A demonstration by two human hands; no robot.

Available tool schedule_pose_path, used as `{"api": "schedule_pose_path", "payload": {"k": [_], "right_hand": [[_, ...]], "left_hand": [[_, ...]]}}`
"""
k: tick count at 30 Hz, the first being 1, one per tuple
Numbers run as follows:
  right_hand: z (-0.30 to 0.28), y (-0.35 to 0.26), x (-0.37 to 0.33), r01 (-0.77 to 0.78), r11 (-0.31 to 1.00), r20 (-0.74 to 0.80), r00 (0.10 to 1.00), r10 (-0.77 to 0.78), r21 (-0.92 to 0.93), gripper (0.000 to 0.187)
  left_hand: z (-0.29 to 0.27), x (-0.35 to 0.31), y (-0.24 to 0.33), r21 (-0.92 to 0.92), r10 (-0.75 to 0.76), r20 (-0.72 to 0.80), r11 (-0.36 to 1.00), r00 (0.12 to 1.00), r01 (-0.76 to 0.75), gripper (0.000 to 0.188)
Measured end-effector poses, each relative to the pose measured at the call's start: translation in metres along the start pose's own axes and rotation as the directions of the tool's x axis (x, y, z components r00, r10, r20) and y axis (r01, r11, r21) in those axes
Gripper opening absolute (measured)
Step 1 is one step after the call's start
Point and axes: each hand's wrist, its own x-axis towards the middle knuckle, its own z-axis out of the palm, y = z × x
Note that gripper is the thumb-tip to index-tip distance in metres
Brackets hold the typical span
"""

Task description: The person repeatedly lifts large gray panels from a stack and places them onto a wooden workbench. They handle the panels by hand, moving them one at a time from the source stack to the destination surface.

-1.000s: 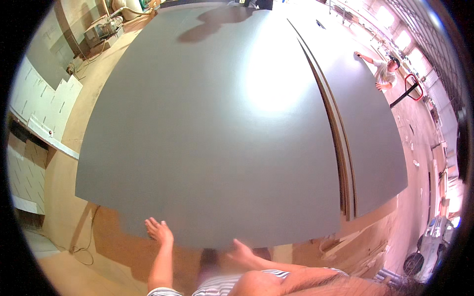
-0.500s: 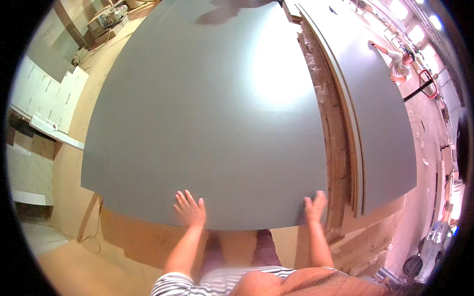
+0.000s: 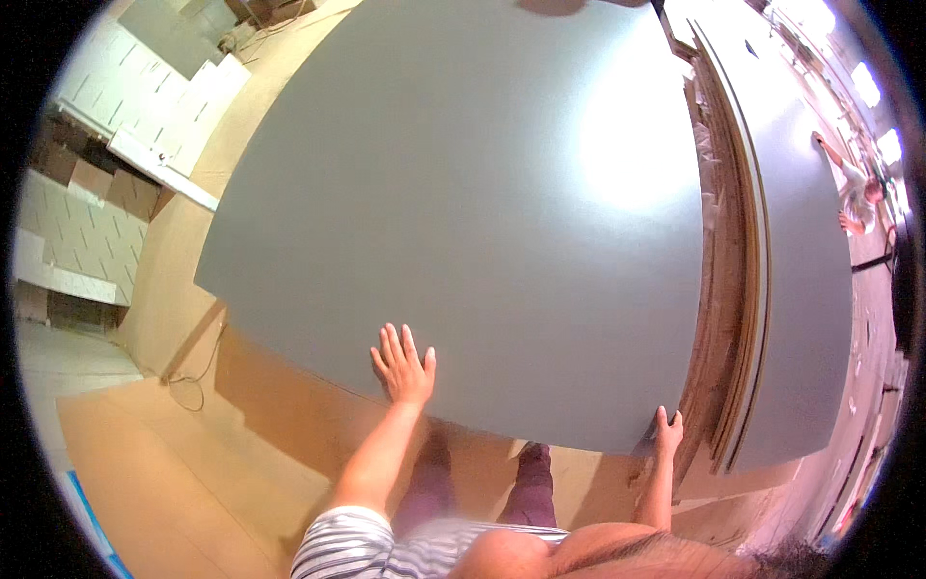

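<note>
A large smooth grey panel (image 3: 453, 222) lies flat before me, a bright glare on its far right part. My left hand (image 3: 403, 367) rests palm down on it near the front edge, fingers spread. At the panel's near right corner is my right hand (image 3: 667, 431), its thumb on the panel side and the fingers closed over the edge, partly hidden. Beyond that edge runs a narrow gap with brown board edges (image 3: 714, 289). A second grey panel (image 3: 796, 289) lies on a stack to the right.
Another person (image 3: 857, 198) stands at the far right with hands on the second panel. White marked boards (image 3: 145, 87) are piled at the left, beside a pale board end (image 3: 159, 166). A thin cable (image 3: 198, 381) trails on the brown floor (image 3: 164, 463).
My view has turned, so both panels sit farther right and slanted. My left hand has shifted farther onto the panel; my right hand has closed at the corner edge.
</note>
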Motion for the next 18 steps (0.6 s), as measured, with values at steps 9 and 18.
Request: {"api": "schedule_pose_path", "payload": {"k": [9, 18], "right_hand": [[0.07, -0.133, -0.072, 0.021, 0.974, 0.147, 0.988, -0.055, 0.226, 0.05], [0.118, -0.159, -0.098, -0.005, 0.892, 0.173, 0.981, -0.082, 0.451, 0.044]], "left_hand": [[0.009, 0.084, -0.128, 0.095, -0.067, -0.055, 0.993, 0.996, 0.072, 0.066], [0.009, 0.111, -0.177, 0.116, -0.111, 0.012, 0.987, 0.994, 0.109, 0.069]]}}
